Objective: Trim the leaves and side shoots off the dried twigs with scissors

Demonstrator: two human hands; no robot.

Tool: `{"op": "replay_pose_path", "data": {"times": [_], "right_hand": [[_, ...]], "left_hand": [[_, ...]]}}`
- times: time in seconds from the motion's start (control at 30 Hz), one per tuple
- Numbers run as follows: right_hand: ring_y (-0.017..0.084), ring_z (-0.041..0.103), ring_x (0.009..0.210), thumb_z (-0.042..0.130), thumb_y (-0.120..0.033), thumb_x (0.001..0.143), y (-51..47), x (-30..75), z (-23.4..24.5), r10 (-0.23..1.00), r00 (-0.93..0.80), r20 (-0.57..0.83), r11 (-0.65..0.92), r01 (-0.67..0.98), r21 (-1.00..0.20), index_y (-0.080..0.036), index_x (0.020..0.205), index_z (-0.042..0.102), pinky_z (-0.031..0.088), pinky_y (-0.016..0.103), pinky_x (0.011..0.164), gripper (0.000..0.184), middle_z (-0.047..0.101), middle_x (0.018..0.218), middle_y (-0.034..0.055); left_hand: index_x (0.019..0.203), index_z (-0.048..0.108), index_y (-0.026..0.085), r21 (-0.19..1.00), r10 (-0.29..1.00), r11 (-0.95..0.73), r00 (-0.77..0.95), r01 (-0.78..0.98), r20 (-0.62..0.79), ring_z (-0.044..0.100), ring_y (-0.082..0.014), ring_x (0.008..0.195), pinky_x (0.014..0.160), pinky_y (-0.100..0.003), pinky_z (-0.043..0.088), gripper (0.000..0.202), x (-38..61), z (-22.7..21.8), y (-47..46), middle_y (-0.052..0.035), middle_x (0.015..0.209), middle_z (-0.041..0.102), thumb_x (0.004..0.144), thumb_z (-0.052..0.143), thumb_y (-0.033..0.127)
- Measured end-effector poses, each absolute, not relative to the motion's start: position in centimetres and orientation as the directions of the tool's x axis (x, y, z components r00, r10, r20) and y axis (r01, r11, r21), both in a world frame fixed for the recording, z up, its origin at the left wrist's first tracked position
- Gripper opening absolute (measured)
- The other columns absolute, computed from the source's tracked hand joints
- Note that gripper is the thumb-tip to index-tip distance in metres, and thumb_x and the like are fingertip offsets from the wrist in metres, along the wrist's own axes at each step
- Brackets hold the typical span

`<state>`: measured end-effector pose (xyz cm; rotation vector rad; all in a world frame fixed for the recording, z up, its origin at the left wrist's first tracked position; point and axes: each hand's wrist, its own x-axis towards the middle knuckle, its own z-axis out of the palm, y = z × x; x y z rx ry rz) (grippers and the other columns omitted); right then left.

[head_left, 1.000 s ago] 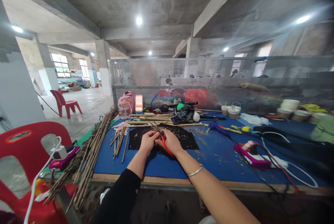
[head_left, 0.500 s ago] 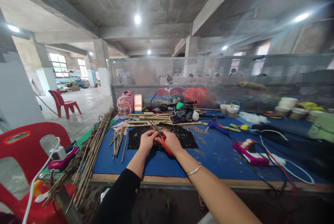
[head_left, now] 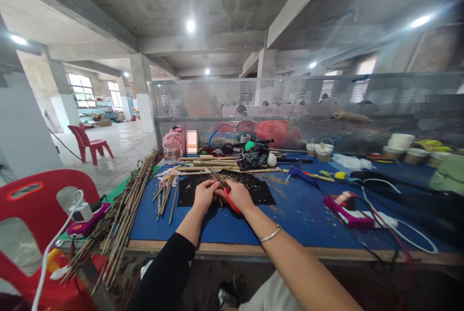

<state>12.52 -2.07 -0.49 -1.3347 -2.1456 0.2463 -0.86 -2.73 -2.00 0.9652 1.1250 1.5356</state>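
My right hand (head_left: pixel 237 196) is closed round a pair of red-handled scissors (head_left: pixel 230 199), their blades pointing up and to the left. Beside it, my left hand (head_left: pixel 205 194) is closed in a pinch against the right fingertips; what it pinches is too small and covered to make out. A short bit of brown twig shows just below the fingertips. Both hands are over a black cloth (head_left: pixel 263 198) strewn with pale shavings. Short cut sticks (head_left: pixel 165 197) lie just left of the cloth.
A bundle of long twigs (head_left: pixel 125 219) hangs over the table's left edge. Bamboo sticks (head_left: pixel 213 161) lie behind the cloth. A blue glue gun (head_left: pixel 303 176) and a purple power strip (head_left: pixel 350 214) with loose cables are on the right. Mesh (head_left: pixel 203 103) stands along the back.
The hands and scissors have hardly moved. A bit of twig now shows below the fingertips, and a light trouser leg and a shoe have come into view under the table.
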Motion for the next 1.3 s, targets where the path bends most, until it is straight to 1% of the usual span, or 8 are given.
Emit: {"op": "replay_pose_path", "data": {"times": [0.23,0.43,0.67,0.83,0.9,1.07,1.2,1.3], "right_hand": [[0.020,0.061,0.085,0.054,-0.056,0.074,-2.0,12.5,-0.7,0.854,-0.311,0.417,0.489,0.755,-0.437,-0.023,0.102,0.058,0.041,0.025,0.069,0.043,0.066,0.092,0.0063],[0.021,0.056,0.095,0.059,-0.051,0.072,-1.3,12.4,-1.5,0.815,-0.331,0.476,0.533,0.751,-0.389,-0.018,0.108,0.053,0.040,0.028,0.080,0.050,0.060,0.103,0.0091],[0.021,0.055,0.094,0.062,-0.050,0.069,-1.0,12.5,-1.8,0.767,-0.378,0.518,0.602,0.705,-0.376,-0.018,0.105,0.053,0.040,0.031,0.082,0.049,0.059,0.100,0.0093],[0.021,0.055,0.093,0.063,-0.050,0.068,-0.9,12.5,-1.9,0.761,-0.363,0.538,0.600,0.709,-0.371,-0.016,0.107,0.053,0.040,0.031,0.081,0.052,0.059,0.101,0.0104],[0.021,0.055,0.093,0.061,-0.051,0.069,-1.0,12.5,-1.9,0.765,-0.363,0.532,0.595,0.713,-0.370,-0.017,0.106,0.053,0.041,0.030,0.081,0.052,0.060,0.100,0.0102],[0.020,0.059,0.088,0.056,-0.054,0.073,-1.4,12.7,-1.3,0.820,-0.350,0.453,0.537,0.745,-0.395,-0.022,0.102,0.057,0.042,0.026,0.073,0.043,0.064,0.093,0.0065],[0.021,0.062,0.086,0.053,-0.057,0.074,-1.7,12.7,-0.9,0.877,-0.313,0.365,0.452,0.794,-0.406,-0.024,0.100,0.060,0.042,0.025,0.070,0.042,0.067,0.089,0.0062],[0.022,0.062,0.086,0.053,-0.059,0.074,-1.7,12.7,-0.8,0.880,-0.300,0.369,0.440,0.807,-0.393,-0.025,0.101,0.059,0.042,0.026,0.070,0.044,0.067,0.092,0.0063]], "left_hand": [[0.079,0.067,0.010,0.965,0.979,-0.100,-0.195,-0.242,0.052,0.045,-0.0052,0.042,0.040,-0.018,0.033,0.040,-0.8,-2.2,-2.6,-0.0028,0.062,0.062,0.052,0.075,0.039],[0.076,0.066,0.010,0.961,0.985,-0.110,-0.160,-0.252,0.071,0.042,-0.0049,0.039,0.039,-0.019,0.032,0.040,-0.9,-2.5,-2.5,-0.0001,0.055,0.058,0.051,0.075,0.040],[0.077,0.067,0.011,0.949,0.981,-0.140,-0.173,-0.281,0.093,0.053,-0.0098,0.051,0.045,-0.019,0.037,0.037,-1.0,-2.4,-2.5,-0.0030,0.061,0.062,0.052,0.075,0.038],[0.077,0.068,0.011,0.952,0.986,-0.125,-0.142,-0.281,0.088,0.052,-0.0097,0.049,0.045,-0.020,0.038,0.037,-1.0,-2.4,-2.6,-0.0040,0.063,0.063,0.052,0.075,0.037],[0.077,0.068,0.011,0.957,0.990,-0.100,-0.127,-0.273,0.067,0.050,-0.0085,0.045,0.043,-0.020,0.036,0.038,-1.0,-2.5,-2.6,-0.0039,0.061,0.063,0.052,0.075,0.038],[0.077,0.069,0.010,0.960,0.982,-0.148,-0.146,-0.236,0.116,0.041,-0.0048,0.039,0.039,-0.019,0.032,0.036,-1.0,-2.6,-2.4,-0.0015,0.056,0.060,0.055,0.073,0.039],[0.080,0.069,0.011,0.972,0.977,-0.127,-0.191,-0.198,0.089,0.045,-0.0054,0.042,0.040,-0.018,0.034,0.036,-1.0,-2.6,-2.4,-0.0031,0.062,0.063,0.056,0.073,0.038],[0.081,0.069,0.012,0.969,0.976,-0.128,-0.202,-0.211,0.084,0.045,-0.0052,0.043,0.040,-0.017,0.033,0.035,-1.0,-2.6,-2.4,-0.0028,0.063,0.063,0.057,0.072,0.037]]}}
